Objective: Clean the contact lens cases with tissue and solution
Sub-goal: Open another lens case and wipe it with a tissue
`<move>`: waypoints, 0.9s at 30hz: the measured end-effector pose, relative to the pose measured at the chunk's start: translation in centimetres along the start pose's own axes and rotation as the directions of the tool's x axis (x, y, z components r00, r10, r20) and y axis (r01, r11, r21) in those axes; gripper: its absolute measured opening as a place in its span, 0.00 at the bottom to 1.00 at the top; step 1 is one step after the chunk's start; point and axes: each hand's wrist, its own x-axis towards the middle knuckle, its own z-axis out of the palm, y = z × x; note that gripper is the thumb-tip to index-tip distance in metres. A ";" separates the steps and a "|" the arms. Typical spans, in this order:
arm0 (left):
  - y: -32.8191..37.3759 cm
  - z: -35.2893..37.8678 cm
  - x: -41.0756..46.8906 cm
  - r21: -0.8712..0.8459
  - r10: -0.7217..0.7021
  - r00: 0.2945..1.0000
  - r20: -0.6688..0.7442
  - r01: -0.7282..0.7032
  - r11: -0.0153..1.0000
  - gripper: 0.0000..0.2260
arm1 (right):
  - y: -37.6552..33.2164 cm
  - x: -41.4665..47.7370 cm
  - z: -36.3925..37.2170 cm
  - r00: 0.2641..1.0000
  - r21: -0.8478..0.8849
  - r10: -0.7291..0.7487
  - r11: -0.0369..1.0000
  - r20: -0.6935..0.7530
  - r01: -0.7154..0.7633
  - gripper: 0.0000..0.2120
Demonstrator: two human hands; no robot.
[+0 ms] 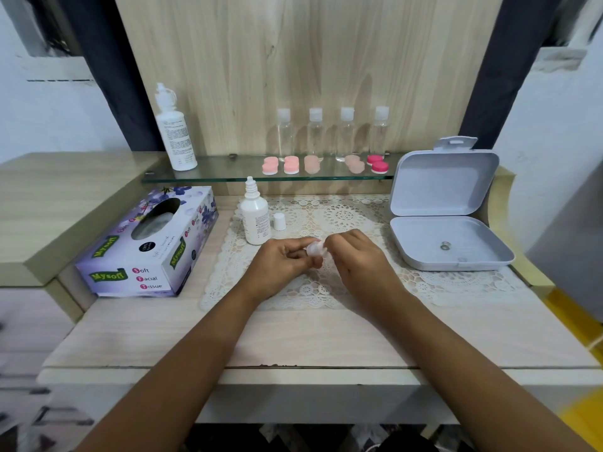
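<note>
A lace mat [342, 216] lies on the pale wood counter [293, 337]. Both forearms reach forward and meet above it. The left grip [284, 256] and right grip [355, 259], fingers curled, pinch a small whitish lens case [316, 248] between them, near the uncapped solution bottle [254, 216].

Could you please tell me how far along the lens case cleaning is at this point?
Seemingly early. Done: the small white dropper bottle stands uncapped, its white cap beside it. In hand: the left hand and right hand pinch a small pale piece, too blurred to identify. Probably left: the round pink lens cases sit closed on the glass shelf.
</note>
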 end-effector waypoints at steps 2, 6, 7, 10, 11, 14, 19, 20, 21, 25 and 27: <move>-0.2 0.0 0.1 -0.009 -0.009 1.000 -0.016 0.009 1.000 0.16 | 0.4 -0.1 0.0 0.999 -0.027 0.036 0.999 -0.020 -0.036 0.03; -0.4 -0.1 0.1 -0.022 -0.004 0.998 -0.057 0.003 1.000 0.15 | -0.3 -0.3 -0.3 1.000 0.006 -0.010 1.000 0.003 0.010 0.04; -0.3 -0.1 0.1 -0.029 -0.002 0.998 -0.065 0.001 1.000 0.16 | -0.5 -0.4 -0.3 1.000 0.016 -0.020 1.000 0.020 0.020 0.04; -0.4 -0.2 0.1 -0.034 -0.009 0.998 -0.064 0.006 0.999 0.16 | -0.1 -0.4 -0.1 0.998 0.000 0.055 0.998 0.014 -0.055 0.03; -0.4 -0.1 0.2 -0.034 -0.016 0.998 -0.062 0.013 0.999 0.16 | 0.2 -0.4 -0.1 0.994 -0.010 0.106 0.994 -0.004 -0.107 0.04; -0.6 -0.2 0.2 -0.028 -0.027 0.997 -0.069 0.026 0.999 0.18 | 1.0 -0.3 -0.3 0.975 0.003 0.216 0.976 -0.048 -0.216 0.04; -0.8 -0.3 0.2 -0.034 -0.033 0.996 -0.080 0.030 0.999 0.18 | 0.5 -0.7 -0.3 0.991 0.015 0.131 0.991 -0.013 -0.131 0.06; -0.7 -0.3 0.2 -0.039 -0.033 0.996 -0.080 0.030 0.999 0.18 | 0.4 -0.7 -0.3 0.992 0.030 0.123 0.992 -0.006 -0.123 0.07; -0.7 -0.2 0.2 -0.045 -0.033 0.997 -0.076 0.030 0.999 0.17 | 0.5 -0.7 -0.2 0.992 0.042 0.130 0.991 -0.001 -0.129 0.07; -0.8 -0.2 0.3 -0.035 -0.038 0.996 -0.082 0.036 0.999 0.18 | 1.0 -0.5 -0.2 0.977 0.067 0.213 0.975 -0.001 -0.212 0.03; -0.9 -0.2 0.3 -0.026 -0.033 0.996 -0.085 0.031 0.999 0.18 | 1.5 -0.6 -0.2 0.958 0.071 0.285 0.956 -0.012 -0.284 0.05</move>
